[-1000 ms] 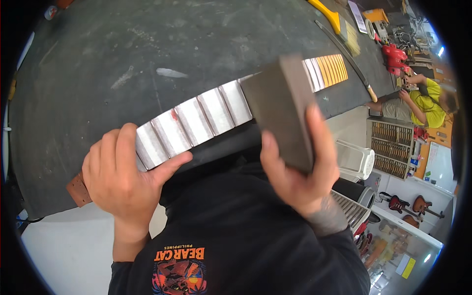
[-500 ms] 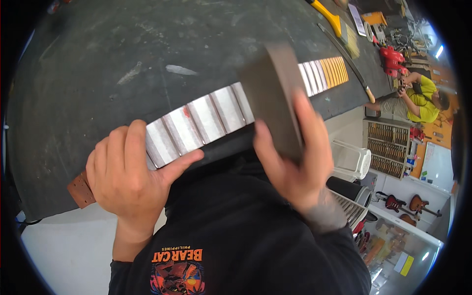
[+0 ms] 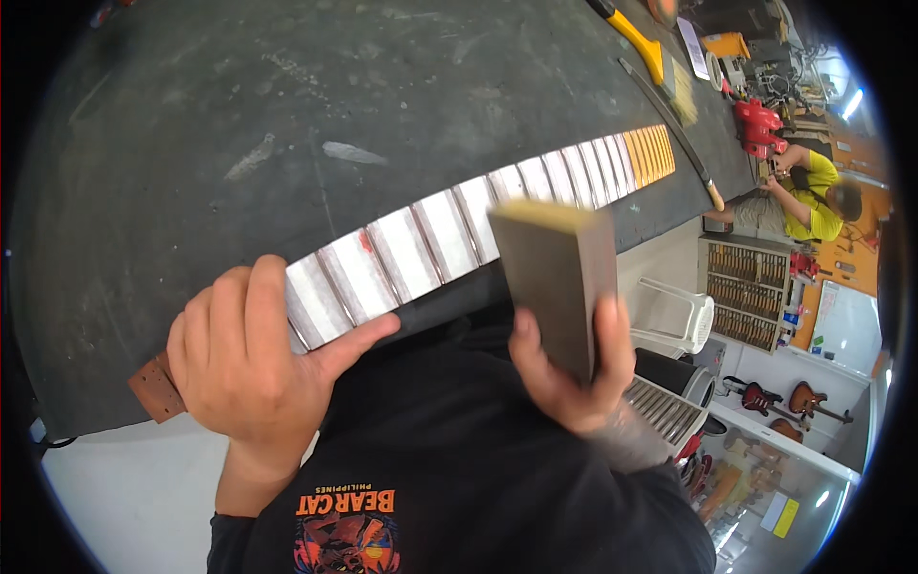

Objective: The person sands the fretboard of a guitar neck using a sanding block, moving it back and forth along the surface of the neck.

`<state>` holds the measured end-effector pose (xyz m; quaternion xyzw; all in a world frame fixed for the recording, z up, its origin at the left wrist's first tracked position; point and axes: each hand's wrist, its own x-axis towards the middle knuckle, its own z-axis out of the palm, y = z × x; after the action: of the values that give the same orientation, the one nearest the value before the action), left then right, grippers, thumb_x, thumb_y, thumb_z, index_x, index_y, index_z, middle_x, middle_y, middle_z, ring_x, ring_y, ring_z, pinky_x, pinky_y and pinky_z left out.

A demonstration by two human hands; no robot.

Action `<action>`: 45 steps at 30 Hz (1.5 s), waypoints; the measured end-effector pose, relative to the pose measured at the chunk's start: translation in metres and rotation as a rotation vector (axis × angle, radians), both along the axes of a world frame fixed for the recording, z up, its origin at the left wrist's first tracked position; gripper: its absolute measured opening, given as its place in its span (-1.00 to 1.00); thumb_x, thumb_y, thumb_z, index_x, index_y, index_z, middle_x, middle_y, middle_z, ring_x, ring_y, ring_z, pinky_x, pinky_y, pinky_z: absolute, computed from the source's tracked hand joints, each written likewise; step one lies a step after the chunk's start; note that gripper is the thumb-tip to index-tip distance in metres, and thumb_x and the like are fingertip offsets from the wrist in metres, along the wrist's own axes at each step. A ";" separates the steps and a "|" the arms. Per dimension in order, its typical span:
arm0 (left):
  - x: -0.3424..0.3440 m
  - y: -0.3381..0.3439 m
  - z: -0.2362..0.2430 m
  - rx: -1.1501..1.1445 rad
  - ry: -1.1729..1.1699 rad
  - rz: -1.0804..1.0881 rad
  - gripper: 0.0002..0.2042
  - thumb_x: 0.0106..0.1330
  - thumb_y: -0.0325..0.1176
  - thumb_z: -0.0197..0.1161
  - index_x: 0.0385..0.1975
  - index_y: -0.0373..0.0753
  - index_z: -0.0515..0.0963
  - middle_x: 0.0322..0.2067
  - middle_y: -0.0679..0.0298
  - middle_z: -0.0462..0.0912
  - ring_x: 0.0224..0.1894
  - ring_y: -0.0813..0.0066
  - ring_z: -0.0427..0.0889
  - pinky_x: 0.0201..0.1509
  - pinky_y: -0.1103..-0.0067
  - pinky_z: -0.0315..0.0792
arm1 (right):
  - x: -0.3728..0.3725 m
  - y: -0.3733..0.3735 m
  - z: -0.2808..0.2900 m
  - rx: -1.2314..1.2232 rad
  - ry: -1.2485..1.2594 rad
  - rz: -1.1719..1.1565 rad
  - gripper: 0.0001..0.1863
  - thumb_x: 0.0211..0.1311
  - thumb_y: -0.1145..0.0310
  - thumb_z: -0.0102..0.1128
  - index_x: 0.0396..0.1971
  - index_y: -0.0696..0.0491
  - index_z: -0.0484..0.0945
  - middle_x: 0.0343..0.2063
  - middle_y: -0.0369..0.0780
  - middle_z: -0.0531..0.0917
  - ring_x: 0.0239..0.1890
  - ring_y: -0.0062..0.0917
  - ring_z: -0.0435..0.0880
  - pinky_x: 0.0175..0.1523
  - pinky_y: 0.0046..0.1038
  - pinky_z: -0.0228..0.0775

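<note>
A guitar neck [image 3: 409,251] lies slantwise along the bench edge. Silvery-white strips cover its fingerboard between the frets, and yellow ones cover the far right end. A small red mark shows on one strip. Its brown wooden head [image 3: 153,390] sticks out beyond my left hand [image 3: 239,349], which is wrapped round the neck near that end, thumb along the near side. My right hand [image 3: 579,387] grips a dark rectangular sanding block [image 3: 547,282] by its lower end, between thumb and fingers. The block is tilted up in front of the neck, and its yellowish top end is slightly blurred.
On the dark bench [image 3: 287,124], a yellow-handled brush [image 3: 660,62] and a long thin tool with a wooden handle [image 3: 712,196] lie at the right. Farther right are a red vise [image 3: 760,126], a person in a yellow shirt [image 3: 818,196] and a white stool [image 3: 674,311].
My right hand has drawn the sanding block back toward my body and tilted it, uncovering more of the neck's middle. My left hand keeps its hold.
</note>
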<state>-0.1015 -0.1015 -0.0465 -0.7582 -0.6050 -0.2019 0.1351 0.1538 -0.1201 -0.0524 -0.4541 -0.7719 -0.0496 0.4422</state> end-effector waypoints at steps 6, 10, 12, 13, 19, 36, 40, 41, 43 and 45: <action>-0.007 0.001 -0.002 0.035 0.015 -0.001 -0.19 0.07 0.56 0.25 -0.26 -0.25 0.65 -0.38 0.30 0.64 -0.34 0.29 0.61 -0.20 0.42 0.45 | -0.031 0.062 0.019 -0.044 -0.085 -0.045 -0.19 -0.07 0.65 0.57 0.31 0.23 0.51 -0.13 -0.12 0.75 -0.36 -0.31 0.66 -0.24 -0.38 0.48; -0.004 0.001 -0.003 -0.010 0.003 0.007 -0.19 0.07 0.56 0.25 -0.26 -0.25 0.65 -0.37 0.29 0.65 -0.34 0.28 0.61 -0.20 0.41 0.46 | -0.027 0.065 0.019 -0.053 -0.109 -0.038 -0.17 -0.08 0.66 0.56 0.32 0.23 0.48 -0.14 -0.15 0.75 -0.35 -0.33 0.66 -0.25 -0.37 0.45; -0.006 -0.001 -0.002 0.003 0.002 0.005 -0.19 0.08 0.57 0.24 -0.25 -0.25 0.65 -0.37 0.29 0.65 -0.34 0.28 0.61 -0.21 0.41 0.46 | -0.016 0.034 0.013 -0.056 -0.101 -0.017 -0.12 -0.07 0.67 0.58 0.36 0.23 0.41 -0.17 -0.10 0.75 -0.36 -0.31 0.66 -0.28 -0.35 0.43; -0.007 -0.004 0.001 0.000 0.000 0.023 -0.19 0.08 0.57 0.24 -0.25 -0.25 0.65 -0.37 0.29 0.65 -0.34 0.28 0.61 -0.21 0.41 0.46 | -0.008 0.013 0.009 -0.043 -0.094 0.001 -0.08 -0.06 0.67 0.59 0.39 0.23 0.36 -0.18 -0.07 0.75 -0.36 -0.29 0.67 -0.29 -0.35 0.44; -0.005 -0.003 0.002 -0.019 -0.039 -0.015 -0.19 0.02 0.47 0.36 -0.15 -0.30 0.63 -0.32 0.20 0.65 -0.27 0.17 0.63 -0.18 0.34 0.46 | -0.010 0.007 0.006 -0.064 -0.111 -0.021 -0.10 -0.03 0.63 0.61 0.38 0.23 0.35 -0.12 -0.01 0.73 -0.27 -0.26 0.69 -0.22 -0.34 0.49; -0.003 0.000 -0.004 0.024 0.001 -0.004 -0.20 0.09 0.55 0.25 -0.23 -0.24 0.66 -0.37 0.30 0.64 -0.33 0.30 0.62 -0.18 0.42 0.45 | -0.018 0.030 0.034 -0.149 -0.111 -0.050 -0.28 0.01 0.62 0.56 0.26 0.26 0.54 0.04 -0.02 0.75 -0.11 -0.27 0.76 -0.03 -0.37 0.56; -0.010 -0.001 -0.001 0.028 0.018 0.025 -0.20 0.09 0.55 0.25 -0.23 -0.24 0.66 -0.38 0.30 0.64 -0.34 0.32 0.62 -0.21 0.43 0.44 | -0.034 0.064 0.044 -0.231 -0.153 -0.031 -0.31 0.08 0.58 0.54 0.28 0.23 0.53 0.08 -0.03 0.73 0.02 -0.29 0.77 0.09 -0.40 0.57; -0.007 -0.002 -0.001 0.004 -0.012 0.015 -0.20 0.06 0.51 0.30 -0.19 -0.26 0.65 -0.35 0.27 0.65 -0.30 0.26 0.63 -0.19 0.40 0.45 | -0.027 0.054 0.040 -0.191 -0.160 -0.029 -0.29 0.06 0.60 0.55 0.29 0.24 0.52 0.02 -0.04 0.73 -0.06 -0.29 0.75 0.01 -0.38 0.55; -0.002 -0.003 -0.001 -0.025 -0.048 0.014 -0.20 0.02 0.47 0.36 -0.15 -0.29 0.64 -0.31 0.23 0.65 -0.27 0.20 0.64 -0.18 0.37 0.46 | -0.009 0.021 0.026 -0.116 -0.148 -0.024 -0.22 0.01 0.63 0.57 0.31 0.26 0.46 -0.12 -0.05 0.74 -0.27 -0.29 0.71 -0.19 -0.37 0.48; 0.001 -0.003 0.002 -0.043 -0.054 -0.004 -0.21 0.02 0.46 0.37 -0.16 -0.28 0.64 -0.32 0.23 0.65 -0.27 0.19 0.64 -0.18 0.37 0.46 | 0.010 -0.018 0.020 -0.092 -0.133 -0.009 -0.15 -0.03 0.65 0.59 0.34 0.28 0.39 -0.22 -0.04 0.76 -0.41 -0.31 0.69 -0.33 -0.39 0.42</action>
<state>-0.1009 -0.1040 -0.0443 -0.7564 -0.6111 -0.2097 0.1021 0.1638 -0.1384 -0.0329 -0.4731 -0.7990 -0.0460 0.3683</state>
